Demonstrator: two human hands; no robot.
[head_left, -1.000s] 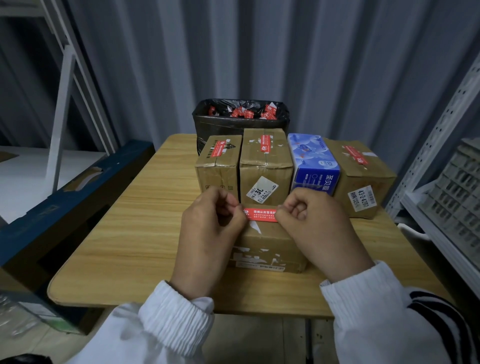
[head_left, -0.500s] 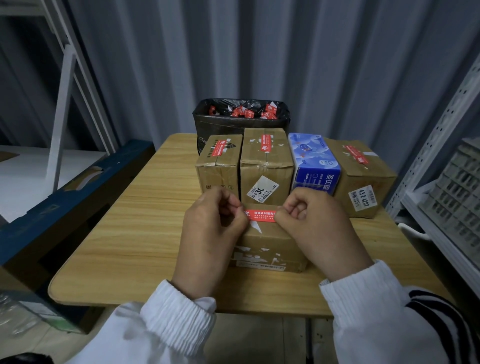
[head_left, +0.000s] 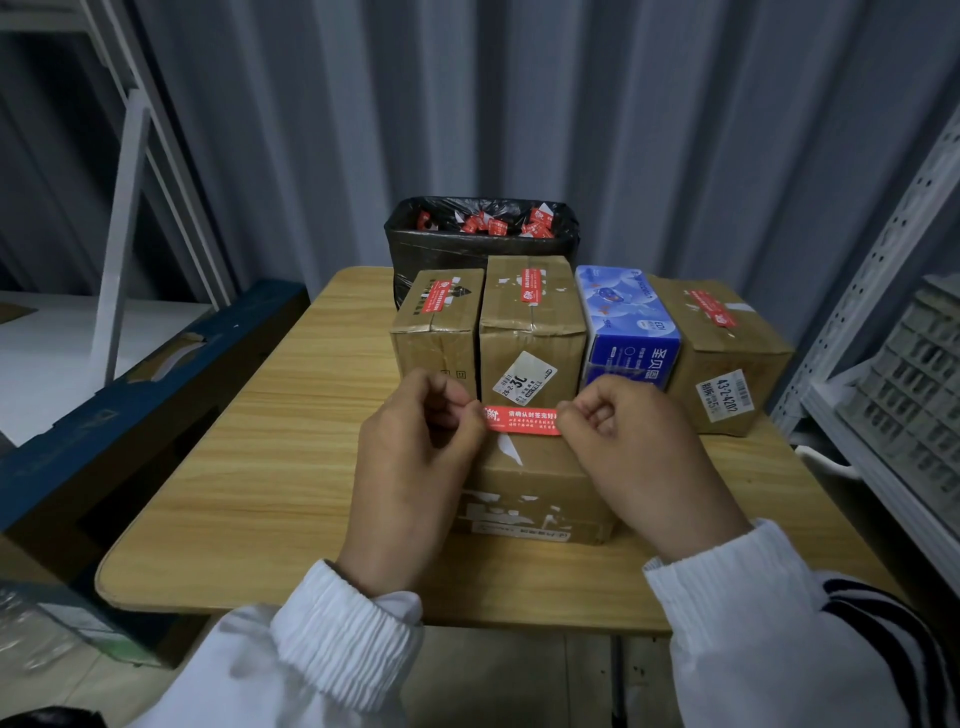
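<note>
A red sticker strip (head_left: 522, 420) with white print is stretched between my two hands. My left hand (head_left: 410, 467) pinches its left end and my right hand (head_left: 639, 457) pinches its right end. The strip hovers just over the far top edge of a brown cardboard box (head_left: 535, 488) lying on the wooden table (head_left: 270, 457) in front of me. Both hands cover the box's left and right sides.
Behind it stand three brown boxes (head_left: 530, 332) with red stickers on top and a blue tissue box (head_left: 628, 327). A black-lined bin (head_left: 480, 244) with red sticker backings sits at the back. Metal shelving (head_left: 883, 291) and a grey crate (head_left: 914, 374) are right; a blue box (head_left: 130, 395) left.
The hands and the red strip have stayed almost still; the strip sits marginally lower toward the box top.
</note>
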